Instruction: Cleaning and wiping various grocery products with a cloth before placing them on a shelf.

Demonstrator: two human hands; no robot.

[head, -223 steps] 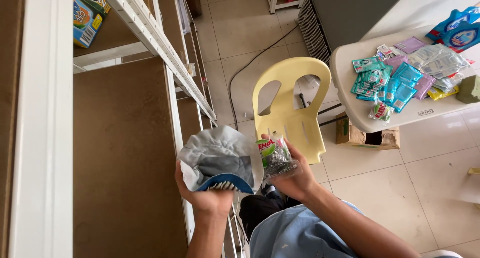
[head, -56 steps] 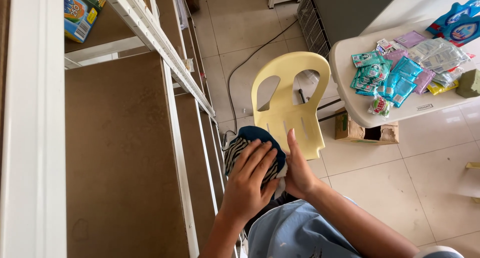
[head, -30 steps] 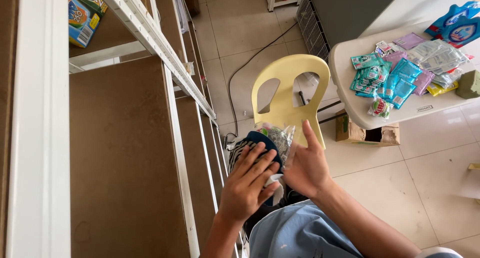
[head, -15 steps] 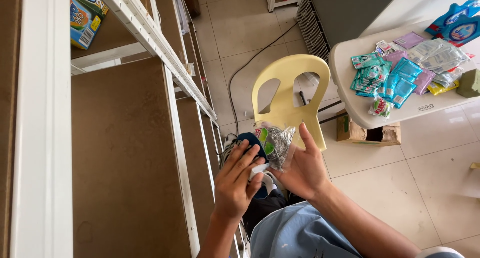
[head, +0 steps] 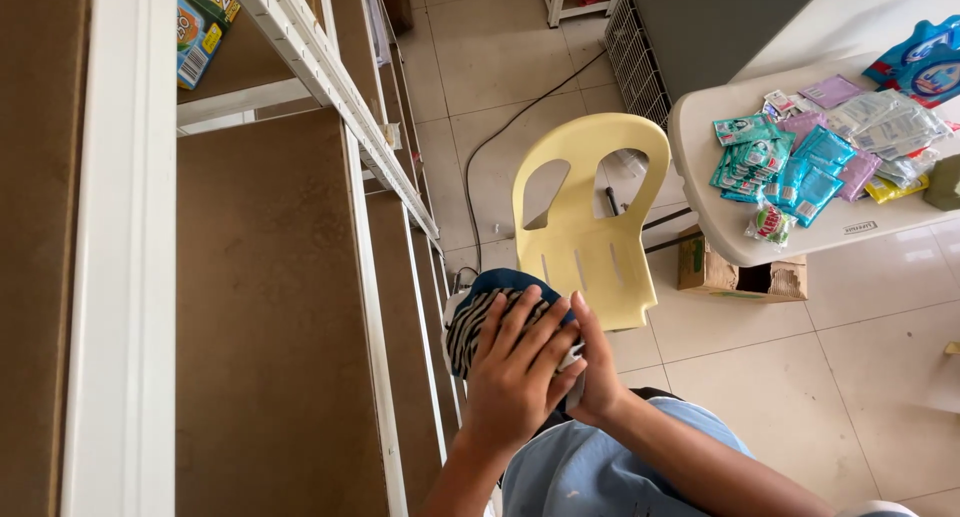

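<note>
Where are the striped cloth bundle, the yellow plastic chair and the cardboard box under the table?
striped cloth bundle [head: 468, 329], head view, on its striped left side.
yellow plastic chair [head: 588, 265], head view, on the slotted seat.
cardboard box [head: 712, 269], head view, on its front wall.

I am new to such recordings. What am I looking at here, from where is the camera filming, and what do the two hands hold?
The one camera sits on a person's head and looks steeply down. No machine is here, only two bare hands. The left hand lies flat on a bundle of dark blue and striped cloth; the right hand presses against its side. Whether either grip closes I cannot tell. To the left stand white-framed brown shelves. Below are a pale yellow plastic chair on the tiled floor and a white table bearing small coloured sachets.
</note>
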